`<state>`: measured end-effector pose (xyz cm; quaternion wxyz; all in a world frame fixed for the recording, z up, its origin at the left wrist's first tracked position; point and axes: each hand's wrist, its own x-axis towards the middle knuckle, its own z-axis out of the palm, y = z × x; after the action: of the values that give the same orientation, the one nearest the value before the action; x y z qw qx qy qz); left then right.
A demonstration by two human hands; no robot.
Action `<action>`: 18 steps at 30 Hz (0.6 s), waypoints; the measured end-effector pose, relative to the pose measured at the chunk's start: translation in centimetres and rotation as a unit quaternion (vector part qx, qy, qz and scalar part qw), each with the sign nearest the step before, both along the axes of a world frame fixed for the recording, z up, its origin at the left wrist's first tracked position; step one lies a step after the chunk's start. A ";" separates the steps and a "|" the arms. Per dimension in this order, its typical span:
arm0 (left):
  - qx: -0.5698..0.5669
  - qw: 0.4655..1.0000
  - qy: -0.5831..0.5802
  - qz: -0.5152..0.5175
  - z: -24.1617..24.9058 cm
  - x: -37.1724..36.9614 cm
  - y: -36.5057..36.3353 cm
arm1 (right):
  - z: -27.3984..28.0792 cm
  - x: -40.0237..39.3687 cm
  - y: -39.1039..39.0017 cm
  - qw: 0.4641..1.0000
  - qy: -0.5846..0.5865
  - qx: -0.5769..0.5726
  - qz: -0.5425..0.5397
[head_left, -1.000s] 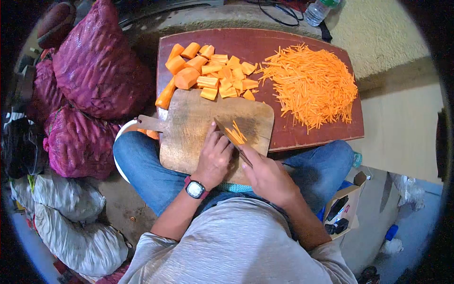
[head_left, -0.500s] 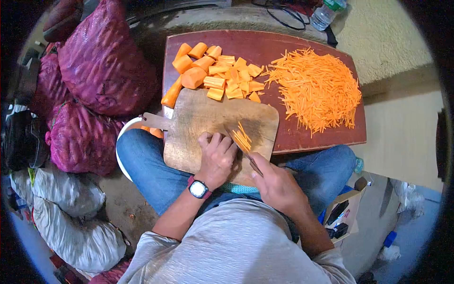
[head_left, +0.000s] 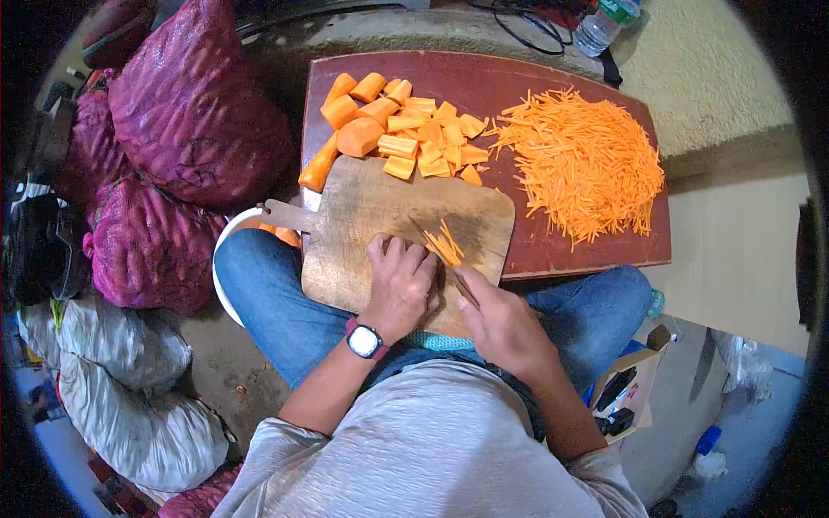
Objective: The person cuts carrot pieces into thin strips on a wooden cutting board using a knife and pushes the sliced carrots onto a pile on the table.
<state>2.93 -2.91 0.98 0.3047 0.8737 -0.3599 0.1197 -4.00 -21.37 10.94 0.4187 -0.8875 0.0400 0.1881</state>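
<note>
A wooden cutting board (head_left: 350, 220) lies across my lap, its far edge over the red table. My right hand (head_left: 508, 332) is closed around the handle of a knife (head_left: 462, 283), whose blade points up and left over the board. Along the blade's right side sit several thin carrot strips (head_left: 446, 246). Just left of the blade, my left hand (head_left: 400, 281) presses on the board with its fingers curled under; whatever lies beneath them is hidden. A watch is on the left wrist.
On the red table (head_left: 484, 78) rest carrot chunks (head_left: 360, 136), flat carrot slices (head_left: 432, 138) and a large heap of carrot strips (head_left: 587, 168). Purple mesh sacks (head_left: 194, 112) and white sacks (head_left: 142, 423) stand at left. A plastic bottle (head_left: 600, 30) is at the back right.
The knife has shifted slightly right and down, with the strips still along its blade. My left hand stays almost in place on the board. The whole view has moved a little.
</note>
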 end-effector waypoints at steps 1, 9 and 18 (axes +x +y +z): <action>0.000 1.000 0.000 -0.003 0.0 -0.1 0.0 | 0.1 0.3 0.1 1.000 0.006 -0.007 0.008; -0.001 1.000 -0.007 0.008 0.3 0.0 -0.1 | -0.9 -0.8 -0.2 1.000 -0.030 0.002 0.005; -0.005 1.000 -0.001 0.007 -0.1 -0.1 -0.1 | -0.6 -0.8 -0.6 0.998 -0.053 0.019 0.013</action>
<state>2.87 -2.97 0.91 0.3080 0.8746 -0.3531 0.1248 -4.81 -21.94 10.31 0.4346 -0.8885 0.0022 0.1473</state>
